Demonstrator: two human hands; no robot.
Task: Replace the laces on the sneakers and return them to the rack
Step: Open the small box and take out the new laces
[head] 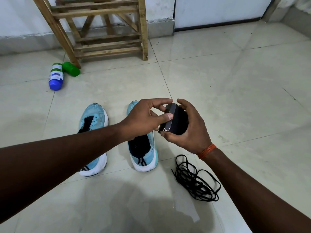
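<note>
Far left, mid-upper frame: a blue-capped bottle (55,77) is lying on the tiled floor (235,81), with a green bottle (71,69) lying just beside it, touching the foot of the wooden rack (143,31). The rack is stood against the wall, upper left to upper centre.

Centre-left: two light-blue sneakers are set side by side on the floor, toes toward the top of the frame and heels toward the camera. The left-side sneaker (96,115) is crossed at mid-length by the left forearm. The right-side sneaker (144,162) is partly covered by the left hand (143,118).

The left arm is extended from the lower-left edge up to frame centre, wrist straight, palm turned to the right. Index finger and thumb are pinched on the card sleeve (168,126), index at its top end and thumb flat on its face. The other fingers are curled under it.

The lace bundle (180,120), black and wrapped in that sleeve, is held in the air just right of centre, above the floor beside the right-side sneaker.

The right arm is brought in from the lower-right corner. The right hand (191,132) is cupped round the bundle from the right, fingers curled over the top and thumb under the lower end. An orange thread band (207,151) is worn on that wrist.

Lower right of centre: a loose black lace (195,180) is heaped on the floor, near the right-side sneaker's heel but not touching it.
</note>
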